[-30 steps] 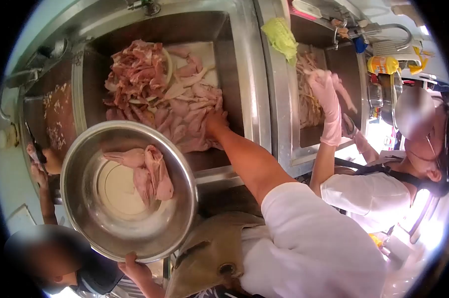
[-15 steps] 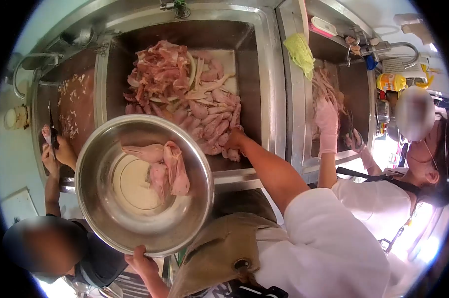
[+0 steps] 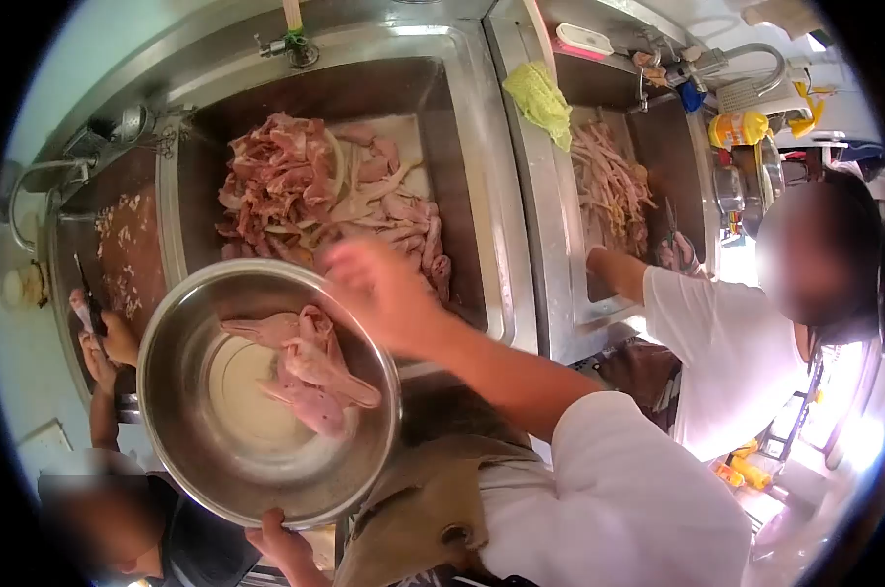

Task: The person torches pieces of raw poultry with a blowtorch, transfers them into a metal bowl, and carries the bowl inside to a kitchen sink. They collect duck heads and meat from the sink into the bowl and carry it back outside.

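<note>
My left hand [image 3: 281, 540] grips the near rim of a large steel bowl [image 3: 174, 430], tilted over the sink's front edge. Several pale plucked pieces of poultry [image 3: 315, 377] lie in the bowl. Above the bowl's right rim is my right hand [image 3: 369, 284], blurred by motion; its fingers are smeared and nothing can be made out in them. Beyond it, the middle sink [image 3: 452, 176] holds a heap of red meat [image 3: 281, 171] and a pile of pale poultry pieces [image 3: 403, 220].
At right, a person in white [image 3: 716, 342] reaches into a sink of long pale pieces [image 3: 609, 186]. At lower left, another person [image 3: 203, 528] holds scissors and a piece over the left sink [image 3: 130, 245]. A green cloth [image 3: 540, 103] hangs on the divider.
My right hand has come up from the poultry pile to the bowl's rim. More poultry now lies in the bowl. The person at right has leaned further over their sink.
</note>
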Motion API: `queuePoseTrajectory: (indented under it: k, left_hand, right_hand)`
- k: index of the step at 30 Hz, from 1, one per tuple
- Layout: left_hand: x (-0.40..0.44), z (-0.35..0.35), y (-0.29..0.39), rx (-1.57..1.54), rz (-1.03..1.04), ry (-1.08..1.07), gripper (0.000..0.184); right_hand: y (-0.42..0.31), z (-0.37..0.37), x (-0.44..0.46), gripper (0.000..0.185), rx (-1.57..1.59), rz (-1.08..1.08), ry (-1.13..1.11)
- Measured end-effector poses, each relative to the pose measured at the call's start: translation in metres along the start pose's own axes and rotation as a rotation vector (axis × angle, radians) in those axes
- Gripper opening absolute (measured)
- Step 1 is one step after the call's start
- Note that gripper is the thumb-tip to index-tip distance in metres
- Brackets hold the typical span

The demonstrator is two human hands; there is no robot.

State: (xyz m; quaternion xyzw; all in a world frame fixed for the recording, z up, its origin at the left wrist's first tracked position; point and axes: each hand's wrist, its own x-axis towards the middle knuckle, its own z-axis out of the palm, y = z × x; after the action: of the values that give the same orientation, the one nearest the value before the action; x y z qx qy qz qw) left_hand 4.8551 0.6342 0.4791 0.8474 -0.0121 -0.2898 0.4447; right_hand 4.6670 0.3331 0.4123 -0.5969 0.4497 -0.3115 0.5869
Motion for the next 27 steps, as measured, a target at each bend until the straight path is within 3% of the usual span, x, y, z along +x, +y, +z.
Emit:
queuePoseTrajectory:
  k: [1, 3, 4, 6, 7, 9, 11, 13, 14, 16, 18, 19, 21, 23, 25, 27]
  left_hand:
    - [-0.002, 0.001, 0.002, 0.054, 0.020, -0.005, 0.030]
    - [-0.004, -0.001, 0.001, 0.163, 0.066, -0.013, 0.030]
    - [0.003, -0.012, -0.011, 0.080, -0.007, -0.055, 0.030]
    - [0.013, -0.050, -0.053, 0.743, 0.296, -0.043, 0.023]
    - [0.015, -0.056, -0.056, 0.848, 0.339, -0.072, 0.023]
    - [0.019, -0.068, -0.061, 1.052, 0.439, -0.121, 0.025]
    - [0.012, -0.068, -0.057, 0.971, 0.504, -0.144, 0.024]
    - [0.009, -0.060, -0.071, 0.425, 0.123, 0.053, 0.027]
    - [0.013, -0.065, -0.074, 0.300, 0.052, 0.031, 0.032]
    - [0.014, -0.060, -0.069, 0.094, -0.044, 0.057, 0.032]
    - [0.003, -0.029, -0.046, -0.065, -0.097, 0.155, 0.018]
    - [-0.003, -0.019, -0.038, -0.035, -0.084, 0.182, 0.019]
    - [-0.011, -0.005, -0.028, 0.020, -0.052, 0.242, 0.022]
    - [0.005, -0.040, -0.059, 0.002, -0.090, 0.128, 0.024]
    - [0.009, -0.050, -0.067, -0.012, -0.113, 0.102, 0.025]
    - [0.006, -0.040, -0.063, -0.035, -0.122, 0.170, 0.024]
  right_hand:
    - [0.024, -0.009, 0.019, 0.038, 0.017, 0.120, 0.111]
    - [0.096, -0.019, 0.047, 0.048, -0.585, -0.042, -0.049]
    - [0.150, -0.015, 0.053, 0.050, -0.720, -0.008, -0.235]
    - [0.216, -0.014, 0.056, 0.056, -1.105, -0.085, -0.496]
    - [0.226, -0.016, 0.050, 0.059, -1.349, -0.201, -0.570]
    - [0.236, -0.009, 0.048, 0.065, -1.552, -0.228, -0.763]
    - [0.205, -0.008, 0.051, 0.070, -1.500, -0.066, -0.945]
    - [0.210, -0.005, 0.046, 0.075, -1.514, 0.010, -0.986]
    - [0.220, -0.004, 0.045, 0.077, -1.545, 0.020, -0.966]
    - [0.255, -0.004, 0.045, 0.045, -1.360, 0.211, -0.945]
    - [0.314, -0.001, 0.038, 0.040, -1.215, 0.316, -0.918]
    - [0.353, 0.001, 0.033, 0.050, -1.164, 0.328, -0.902]
    - [0.358, 0.002, 0.033, 0.059, -1.163, 0.273, -0.863]
    - [0.304, -0.006, 0.026, 0.054, -1.255, 0.150, -0.809]
    - [0.255, -0.011, 0.038, 0.054, -1.236, 0.235, -1.027]
    - [0.229, -0.018, 0.037, 0.052, -0.889, 0.416, -1.044]
